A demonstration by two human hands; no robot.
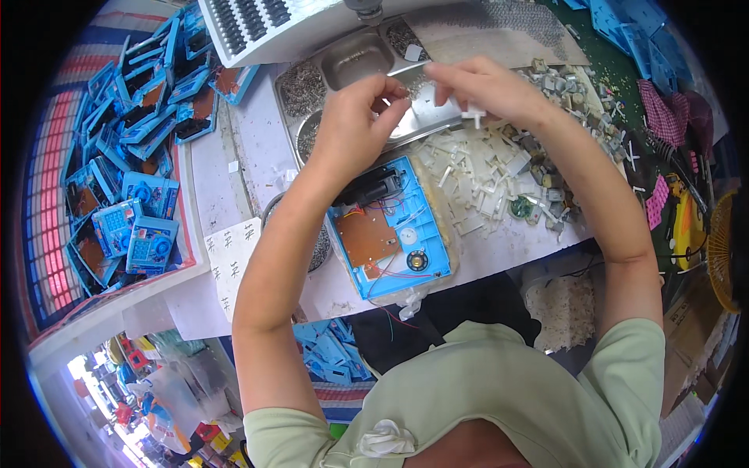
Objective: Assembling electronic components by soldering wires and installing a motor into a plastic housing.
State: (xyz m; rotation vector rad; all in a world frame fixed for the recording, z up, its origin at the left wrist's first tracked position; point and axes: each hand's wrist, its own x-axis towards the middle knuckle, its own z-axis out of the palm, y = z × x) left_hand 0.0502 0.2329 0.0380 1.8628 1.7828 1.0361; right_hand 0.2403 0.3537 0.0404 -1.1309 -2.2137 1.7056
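Observation:
Both my hands are raised over the divided metal tray [295,140]. My left hand [355,121] has its fingers and thumb curled toward each other; anything small between them is hidden. My right hand [488,90] points its index finger and thumb toward the left hand, while a small white plastic piece [473,117] shows under its curled fingers. Below the hands lies an opened blue plastic toy casing [425,234] holding a brown circuit board [363,238], a round speaker [417,260], a black mechanism [373,189] and thin red wires.
Loose white plastic parts [488,183] and small metallic motor-like parts [558,93] are heaped right of the casing. Small screws [304,87] fill tray compartments. Blue casings [129,203] pile up at the left. A white foam box [257,35] stands at the back.

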